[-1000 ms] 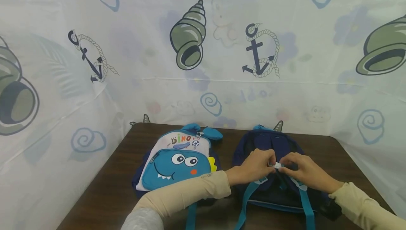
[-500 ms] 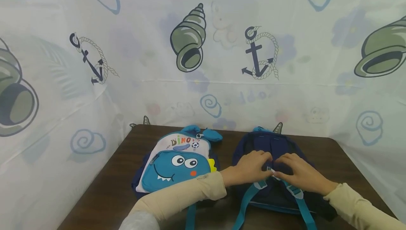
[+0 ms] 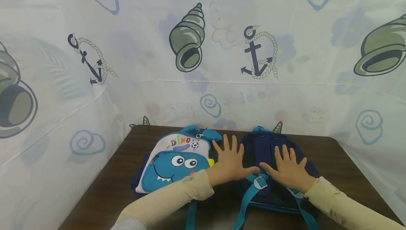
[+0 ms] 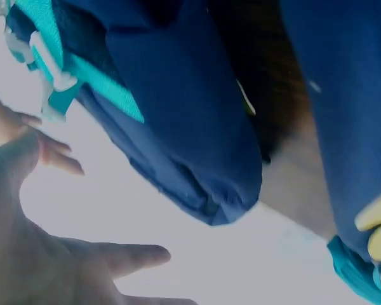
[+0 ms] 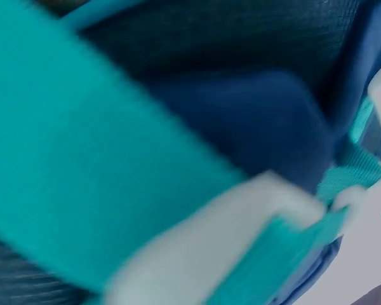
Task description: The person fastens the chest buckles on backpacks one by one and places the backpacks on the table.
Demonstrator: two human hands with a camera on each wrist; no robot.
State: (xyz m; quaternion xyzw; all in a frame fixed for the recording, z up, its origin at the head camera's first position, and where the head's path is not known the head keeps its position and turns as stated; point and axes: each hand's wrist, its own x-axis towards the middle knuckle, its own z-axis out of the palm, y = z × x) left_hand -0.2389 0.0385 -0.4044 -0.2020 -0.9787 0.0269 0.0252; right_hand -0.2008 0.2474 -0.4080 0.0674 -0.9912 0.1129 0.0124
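Both hands are spread over a navy backpack (image 3: pixel 263 145) that lies with its back and straps upward. My left hand (image 3: pixel 227 163), fingers straight and fanned, is over its left edge, holding nothing. My right hand (image 3: pixel 287 170) is likewise spread over the right half, its thumb pointing at the left thumb. Teal straps run down the bag through white plastic adjusters (image 3: pixel 260 182). In the right wrist view a wide teal strap (image 5: pixel 95 140) and a white adjuster (image 5: pixel 222 235) fill much of the picture. The left wrist view shows the left hand (image 4: pixel 57 260) apart from the navy fabric (image 4: pixel 178 95).
To the left lies a second backpack, white and teal with a dinosaur face (image 3: pixel 171 170), partly behind the left forearm. Both bags are on a dark wooden table (image 3: pixel 104 187). A patterned cloth (image 3: pixel 152 47) surrounds the table at the back and sides.
Both hands pinched a small white clip between the straps; they have let go of it, moved apart and spread their fingers. The backpacks stay in place.
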